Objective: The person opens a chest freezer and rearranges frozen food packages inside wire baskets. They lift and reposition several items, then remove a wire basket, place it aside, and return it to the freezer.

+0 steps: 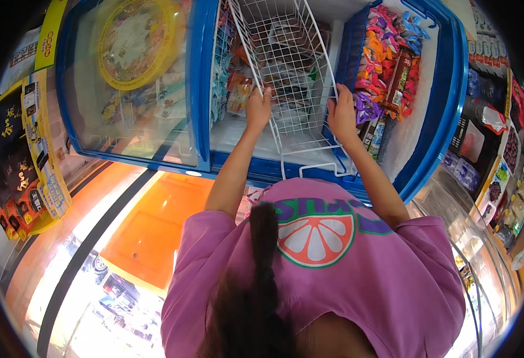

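An empty white wire basket (295, 76) hangs tilted in the uncovered part of a blue-rimmed chest freezer (284, 169). My left hand (259, 107) grips its left rim, fingers curled over the wire. At the opposite rim my right hand (342, 114) holds on, its thumb towards the basket. Through the mesh, packaged goods show on the freezer's floor. A clear packet (239, 91) lies left of my left hand. Right of my right hand, behind a blue divider, brightly wrapped frozen treats (376, 67) are heaped, with a brown packet (398, 83) on top.
A sliding glass lid (132, 103) with a round yellow sticker covers the freezer's left part. Beside it, a blue-green wire basket (221, 67) holds packets. Shelves with packaged goods (465, 172) stand at the right, dark packages (11, 156) at the left. An orange panel (154, 223) lies below the freezer.
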The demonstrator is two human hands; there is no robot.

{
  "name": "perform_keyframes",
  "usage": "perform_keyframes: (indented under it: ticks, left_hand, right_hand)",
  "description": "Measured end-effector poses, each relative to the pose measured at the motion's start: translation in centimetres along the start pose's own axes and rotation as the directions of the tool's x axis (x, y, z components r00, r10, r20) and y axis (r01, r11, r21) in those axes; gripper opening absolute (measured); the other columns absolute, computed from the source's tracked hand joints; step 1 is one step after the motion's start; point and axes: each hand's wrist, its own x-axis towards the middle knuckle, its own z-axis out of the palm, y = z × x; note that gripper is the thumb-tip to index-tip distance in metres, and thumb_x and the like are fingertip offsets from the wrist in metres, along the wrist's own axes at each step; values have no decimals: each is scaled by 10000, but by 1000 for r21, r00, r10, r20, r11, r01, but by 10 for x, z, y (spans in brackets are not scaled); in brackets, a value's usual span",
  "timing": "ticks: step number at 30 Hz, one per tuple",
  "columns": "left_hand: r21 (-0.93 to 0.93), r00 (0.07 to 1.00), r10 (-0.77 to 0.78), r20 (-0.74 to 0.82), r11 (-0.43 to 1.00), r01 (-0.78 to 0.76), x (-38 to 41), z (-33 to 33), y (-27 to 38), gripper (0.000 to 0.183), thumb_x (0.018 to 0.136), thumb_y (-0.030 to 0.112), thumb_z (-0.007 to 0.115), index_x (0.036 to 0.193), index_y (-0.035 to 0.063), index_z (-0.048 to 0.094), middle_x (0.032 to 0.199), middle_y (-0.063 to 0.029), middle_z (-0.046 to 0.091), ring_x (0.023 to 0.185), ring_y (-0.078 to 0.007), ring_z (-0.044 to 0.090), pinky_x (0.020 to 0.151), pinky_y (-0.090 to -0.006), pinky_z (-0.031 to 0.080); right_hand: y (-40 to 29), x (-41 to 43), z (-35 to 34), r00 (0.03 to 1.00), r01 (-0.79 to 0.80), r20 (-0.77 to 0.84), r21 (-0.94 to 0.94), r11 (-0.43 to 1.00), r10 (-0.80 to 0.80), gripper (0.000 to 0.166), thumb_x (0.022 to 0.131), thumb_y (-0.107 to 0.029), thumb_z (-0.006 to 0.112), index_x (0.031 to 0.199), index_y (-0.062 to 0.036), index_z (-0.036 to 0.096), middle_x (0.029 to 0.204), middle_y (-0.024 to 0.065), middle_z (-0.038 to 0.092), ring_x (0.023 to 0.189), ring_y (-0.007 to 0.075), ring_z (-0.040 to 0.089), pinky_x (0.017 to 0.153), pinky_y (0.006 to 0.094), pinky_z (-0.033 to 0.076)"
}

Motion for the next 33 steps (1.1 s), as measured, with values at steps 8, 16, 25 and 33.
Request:
perform_keyframes:
  ticks: [8,16,25,33]
  left_hand:
    - [-70,996,-93,18,993,94,-1,-2,19,304,924,295,491,861,5,556,708,-152,616,666,-347,603,605,-431,455]
    - [-184,1000,-17,-7,983,15,-3,-1,14,315,926,280,494,800,2,573,694,-133,613,654,-293,605,595,-396,444]
    - [-318,990,-132,-52,942,109,-15,-45,63,342,925,305,501,729,32,567,620,-93,560,599,-198,556,585,-342,417]
    - [-612,924,-371,-94,753,240,-12,-31,33,496,959,467,333,867,67,611,607,-38,593,572,-153,590,579,-277,436]
  right_hand:
    - [-77,-61,-76,545,152,821,105,983,-172,336,788,-371,645,853,-42,627,811,154,637,726,337,621,602,424,477]
    - [-89,-64,-69,602,-5,798,22,1000,-14,309,759,-379,668,672,-83,655,617,118,619,568,299,602,513,408,448]
    - [-144,-51,-112,623,49,776,85,995,-96,251,788,-328,637,674,-106,670,612,119,617,573,313,599,502,419,444]
    - [-158,-42,-118,596,4,801,72,997,-61,260,799,-328,626,679,-100,668,598,123,604,564,329,586,513,435,441]
